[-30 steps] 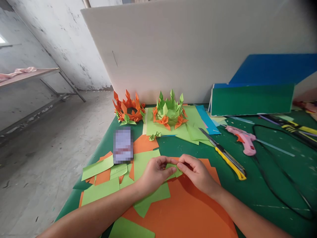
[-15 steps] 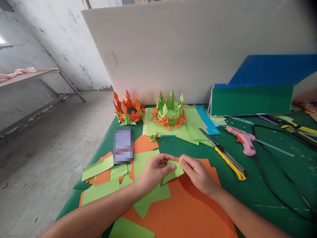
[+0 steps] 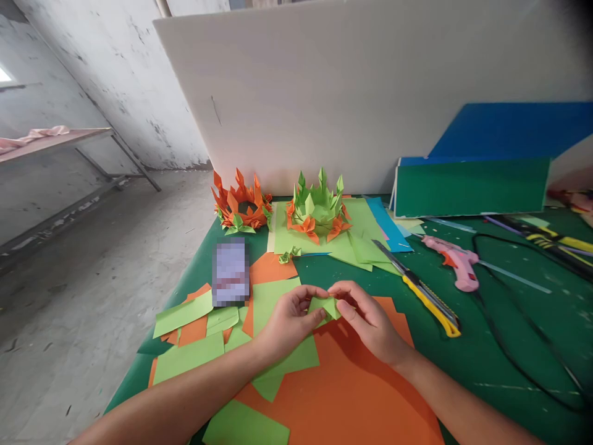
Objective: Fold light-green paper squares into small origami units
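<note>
Between my two hands is a small folded piece of green paper [image 3: 330, 305], held above a large orange sheet [image 3: 356, 395]. My left hand [image 3: 291, 315] pinches its left side, thumb in front and fingers behind. On the other side, my right hand [image 3: 368, 318] grips the paper with thumb and index finger closed on it. The fingertips of both hands nearly meet at its top edge. Green sheets [image 3: 296, 355] lie under and beside my left hand. Beyond my hands sit a green paper crown [image 3: 319, 207] with orange flowers and an orange paper crown [image 3: 241, 204].
A yellow utility knife [image 3: 421, 296] with its blade showing lies right of my hands. Farther right are a pink glue gun [image 3: 456, 259] and its black cord [image 3: 500, 352]. A pixelated flat object [image 3: 230, 272] and paper pieces [image 3: 183, 314] lie left. A white board [image 3: 301, 93] stands behind.
My right hand has shifted its grip, its fingers now higher and nearer my left fingertips. The green paper has turned a little and shows a different fold.
</note>
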Motion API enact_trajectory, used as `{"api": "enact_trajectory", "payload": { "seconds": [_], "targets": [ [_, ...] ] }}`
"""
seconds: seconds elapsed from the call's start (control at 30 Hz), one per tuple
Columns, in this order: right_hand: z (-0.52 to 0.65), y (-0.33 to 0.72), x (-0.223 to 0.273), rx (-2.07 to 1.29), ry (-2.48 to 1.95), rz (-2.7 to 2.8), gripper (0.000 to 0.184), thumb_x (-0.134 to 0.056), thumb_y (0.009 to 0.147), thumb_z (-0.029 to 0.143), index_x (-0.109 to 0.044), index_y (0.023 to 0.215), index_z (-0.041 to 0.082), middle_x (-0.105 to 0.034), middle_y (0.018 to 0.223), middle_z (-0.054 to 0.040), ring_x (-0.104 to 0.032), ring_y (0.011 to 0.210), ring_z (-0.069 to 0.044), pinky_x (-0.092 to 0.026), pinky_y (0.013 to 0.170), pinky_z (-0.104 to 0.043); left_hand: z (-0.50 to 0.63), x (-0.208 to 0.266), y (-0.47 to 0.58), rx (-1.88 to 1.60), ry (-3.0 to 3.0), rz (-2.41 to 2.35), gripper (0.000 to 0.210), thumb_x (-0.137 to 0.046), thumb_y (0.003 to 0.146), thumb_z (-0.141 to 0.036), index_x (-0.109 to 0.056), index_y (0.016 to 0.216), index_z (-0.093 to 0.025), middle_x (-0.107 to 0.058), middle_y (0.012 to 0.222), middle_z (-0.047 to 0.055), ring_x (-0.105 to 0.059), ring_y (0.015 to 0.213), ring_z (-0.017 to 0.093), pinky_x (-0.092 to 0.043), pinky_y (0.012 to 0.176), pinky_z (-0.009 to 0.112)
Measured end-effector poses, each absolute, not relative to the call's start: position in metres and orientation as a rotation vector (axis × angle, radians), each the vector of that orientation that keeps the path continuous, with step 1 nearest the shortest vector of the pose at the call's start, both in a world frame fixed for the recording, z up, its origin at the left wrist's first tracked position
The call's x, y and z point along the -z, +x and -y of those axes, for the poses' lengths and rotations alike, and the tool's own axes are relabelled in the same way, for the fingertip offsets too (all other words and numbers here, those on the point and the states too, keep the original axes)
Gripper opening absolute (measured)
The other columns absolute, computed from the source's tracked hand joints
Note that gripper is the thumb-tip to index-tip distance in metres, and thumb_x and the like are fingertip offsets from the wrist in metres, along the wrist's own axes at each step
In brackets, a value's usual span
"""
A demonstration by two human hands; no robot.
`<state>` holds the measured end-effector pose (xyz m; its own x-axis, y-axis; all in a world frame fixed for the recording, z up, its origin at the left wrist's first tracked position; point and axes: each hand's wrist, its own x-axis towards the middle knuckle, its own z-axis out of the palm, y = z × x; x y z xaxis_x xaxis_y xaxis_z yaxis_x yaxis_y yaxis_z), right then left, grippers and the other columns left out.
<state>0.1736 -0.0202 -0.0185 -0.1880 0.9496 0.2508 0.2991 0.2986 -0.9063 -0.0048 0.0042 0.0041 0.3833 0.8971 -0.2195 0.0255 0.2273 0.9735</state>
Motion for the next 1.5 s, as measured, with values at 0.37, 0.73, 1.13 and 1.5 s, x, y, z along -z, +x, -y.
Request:
{"api": "enact_trajectory", "payload": {
  "seconds": [0.37, 0.73, 1.13, 1.5],
  "targets": [
    [0.022, 0.175, 0.013, -0.817, -1.126, 1.785, 0.016, -0.053, 0.091, 0.026, -0.054, 0.107, 0.024, -0.057, 0.107, -0.0067, -0.055, 0.101, -0.022, -0.049, 0.088, -0.034, -0.008, -0.006, -0.006, -0.727, 0.905, -0.905, 0.042, -0.082, 0.066, -0.03, -0.066, 0.102, -0.015, -0.064, 0.092, 0.004, -0.059, 0.08, 0.013, -0.048, 0.08, 0.029],
    [0.024, 0.171, 0.016, -0.512, -1.13, 1.866, 0.019, -0.051, 0.086, 0.01, -0.057, 0.098, 0.023, -0.058, 0.098, -0.0057, -0.055, 0.098, -0.022, -0.048, 0.083, -0.036, -0.003, -0.004, -0.003, -0.753, 1.135, -0.967, 0.033, -0.076, 0.069, -0.023, -0.064, 0.098, -0.016, -0.064, 0.103, 0.006, -0.059, 0.093, 0.018, -0.048, 0.08, 0.029],
    [0.024, 0.168, 0.022, -0.368, -1.102, 1.774, 0.02, -0.054, 0.079, 0.004, -0.053, 0.087, 0.022, -0.06, 0.088, -0.0035, -0.058, 0.088, -0.019, -0.049, 0.072, -0.03, 0.005, 0.002, -0.002, -0.836, 1.357, -0.971, 0.028, -0.066, 0.077, -0.018, -0.06, 0.104, -0.018, -0.064, 0.11, 0.007, -0.057, 0.105, 0.021, -0.044, 0.091, 0.034],
    [0.027, 0.169, 0.016, -0.273, -0.933, 1.851, 0.021, -0.055, 0.08, 0.003, -0.054, 0.09, 0.022, -0.064, 0.088, -0.0037, -0.062, 0.085, -0.018, -0.051, 0.072, -0.031, 0.003, -0.003, -0.002, -0.863, 1.038, -0.976, 0.035, -0.078, 0.071, -0.035, -0.062, 0.098, -0.019, -0.061, 0.091, 0.002, -0.054, 0.083, 0.014, -0.044, 0.074, 0.026]
  ]
}}
